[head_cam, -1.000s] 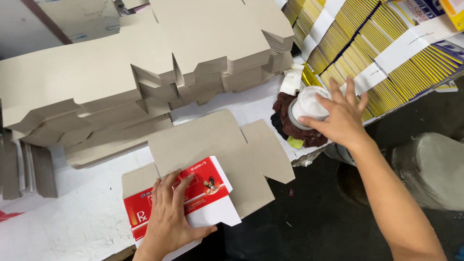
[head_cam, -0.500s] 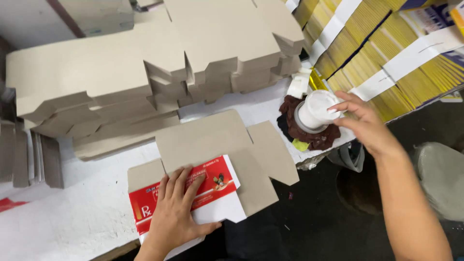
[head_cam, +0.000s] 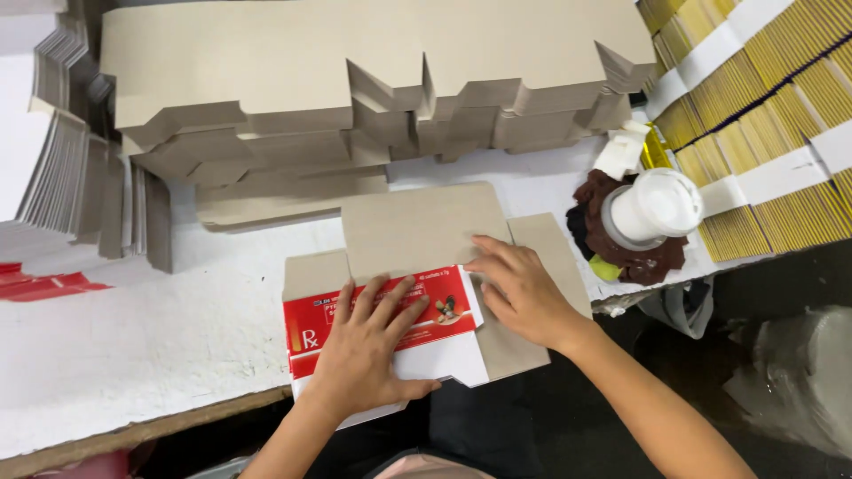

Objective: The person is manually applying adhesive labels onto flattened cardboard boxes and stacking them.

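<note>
A flat die-cut carton blank (head_cam: 417,231) lies grey side up on the white table (head_cam: 133,355), with one red-and-white printed panel (head_cam: 311,333) folded over at its near edge. My left hand (head_cam: 368,350) presses flat on that printed panel, fingers spread. My right hand (head_cam: 519,293) rests palm down on the grey flap just right of the panel, its fingertips at the panel's right edge. Neither hand grips anything.
A tall stack of grey carton blanks (head_cam: 355,98) fills the back of the table. A white glue bottle (head_cam: 652,208) stands on a dark brown rag (head_cam: 621,253) at the right. Banded yellow bundles (head_cam: 763,133) lie far right. More blanks (head_cam: 80,177) lean at the left.
My right hand has let go of the white bottle and moved left onto the carton blank's flap. My left hand has stayed pressed on the printed panel.
</note>
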